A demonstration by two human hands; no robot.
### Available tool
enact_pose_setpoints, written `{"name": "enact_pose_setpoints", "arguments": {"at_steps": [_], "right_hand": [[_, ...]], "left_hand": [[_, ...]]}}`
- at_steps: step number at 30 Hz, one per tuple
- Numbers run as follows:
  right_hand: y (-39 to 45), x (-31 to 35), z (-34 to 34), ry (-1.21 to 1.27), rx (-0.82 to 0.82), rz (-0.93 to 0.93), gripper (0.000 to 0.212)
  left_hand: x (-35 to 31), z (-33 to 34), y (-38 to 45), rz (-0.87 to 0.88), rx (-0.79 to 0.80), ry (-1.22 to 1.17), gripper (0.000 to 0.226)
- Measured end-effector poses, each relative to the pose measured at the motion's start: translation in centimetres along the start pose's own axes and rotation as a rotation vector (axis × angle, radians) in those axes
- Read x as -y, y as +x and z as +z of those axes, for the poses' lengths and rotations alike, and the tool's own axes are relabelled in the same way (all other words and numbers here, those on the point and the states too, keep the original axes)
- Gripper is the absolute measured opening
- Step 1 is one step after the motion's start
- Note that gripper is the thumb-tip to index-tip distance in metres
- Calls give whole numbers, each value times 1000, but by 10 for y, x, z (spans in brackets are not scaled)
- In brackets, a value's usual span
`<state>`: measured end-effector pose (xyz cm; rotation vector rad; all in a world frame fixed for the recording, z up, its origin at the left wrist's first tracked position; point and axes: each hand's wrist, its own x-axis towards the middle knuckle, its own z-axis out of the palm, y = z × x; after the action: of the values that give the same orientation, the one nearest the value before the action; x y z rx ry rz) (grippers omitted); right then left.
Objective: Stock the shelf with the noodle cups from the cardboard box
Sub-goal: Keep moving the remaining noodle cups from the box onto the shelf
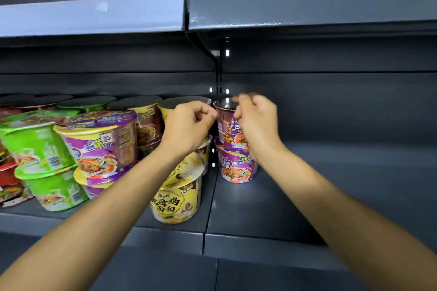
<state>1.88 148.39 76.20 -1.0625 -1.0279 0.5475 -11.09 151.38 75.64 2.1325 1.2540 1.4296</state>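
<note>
On the left of the grey shelf (260,208) stand stacked noodle cups: green ones (37,142), then purple ones (101,139), then a yellow stack (177,196). The left hand (189,125) hangs in front of the yellow stack with fingers loosely curled, gripping nothing that I can make out. Just right of it sit two purple cups, one on the other; the right hand (256,120) has its curled fingers at the rim of the top purple cup (228,125), though whether it truly grips it I cannot tell.
</note>
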Motion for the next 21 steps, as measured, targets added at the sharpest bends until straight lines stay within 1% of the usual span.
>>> {"name": "enact_pose_setpoints", "arguments": {"at_steps": [2,4,6,8,11,13,15,16,18,21], "right_hand": [[-27,18,17,55,181,-56,24],[-48,26,36,100,344,-43,19],[-66,26,58,82,452,-32,20],[-80,24,81,70,510,-17,23],[-103,23,116,80,584,36,21],[-119,21,140,98,632,70,20],[-136,15,165,110,677,123,24],[-144,11,177,103,701,158,26],[-163,-1,201,99,755,269,27],[-193,-26,234,32,849,471,27]], "left_hand": [[5,-15,-8,-14,-2,-54,13],[12,-33,-18,-35,8,-68,15],[22,-55,-31,-47,-7,-33,16],[33,-78,-46,-85,-25,-36,16],[58,-112,-64,-150,-37,-41,16],[76,-134,-76,-207,-77,-12,17],[91,-156,-93,-258,-102,53,23],[98,-168,-102,-286,-88,92,25],[115,-192,-121,-357,7,181,24],[145,-229,-152,-413,249,309,20]]}}
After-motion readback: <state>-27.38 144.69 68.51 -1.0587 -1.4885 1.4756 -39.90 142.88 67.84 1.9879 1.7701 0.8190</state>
